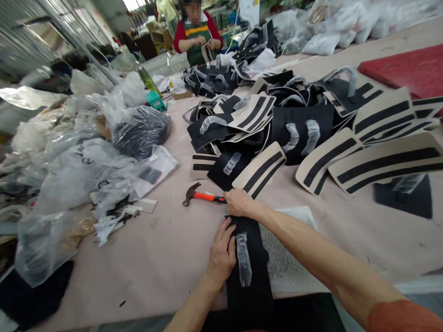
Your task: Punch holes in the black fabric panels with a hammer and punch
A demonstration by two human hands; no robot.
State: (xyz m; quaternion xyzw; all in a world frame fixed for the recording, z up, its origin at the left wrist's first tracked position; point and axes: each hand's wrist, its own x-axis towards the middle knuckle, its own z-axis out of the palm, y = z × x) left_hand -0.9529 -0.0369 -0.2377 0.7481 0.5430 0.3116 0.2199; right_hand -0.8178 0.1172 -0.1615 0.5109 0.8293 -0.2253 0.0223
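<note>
Orange sleeve [394,323]: nearest of all, at the near right, its forearm crossing leftward over the work.
Right hand [240,204]: wrapped round the end of the hammer's grip, just beyond the panel's far end.
Left hand [223,251]: fingers laid nearly flat along the panel's left edge, pressing rather than pinching, by the look of it.
Hammer [205,196]: head pointing left, low over the table; whether it rests there I can't tell.
Black panel [257,258]: lengthwise under the hands, its near end at the table's near edge.
Wrapped handle [244,260]: already on the panel, under clear plastic.
Progress: I'd call this piece partway, since hammer and panel are both in hand; whether any fastening is finished doesn't show.
Grey slab [294,252]: just right of the panel, under the right forearm.
Pile [300,132]: black pieces with similar handles and cream striped ones, crowding the far side; done or waiting, I can't say.
Room: best leftward, across the table [158,271] toward the plastic bags [77,174]; tight on the far side.
Co-worker [197,37]: well beyond, holding a striped piece.
</note>
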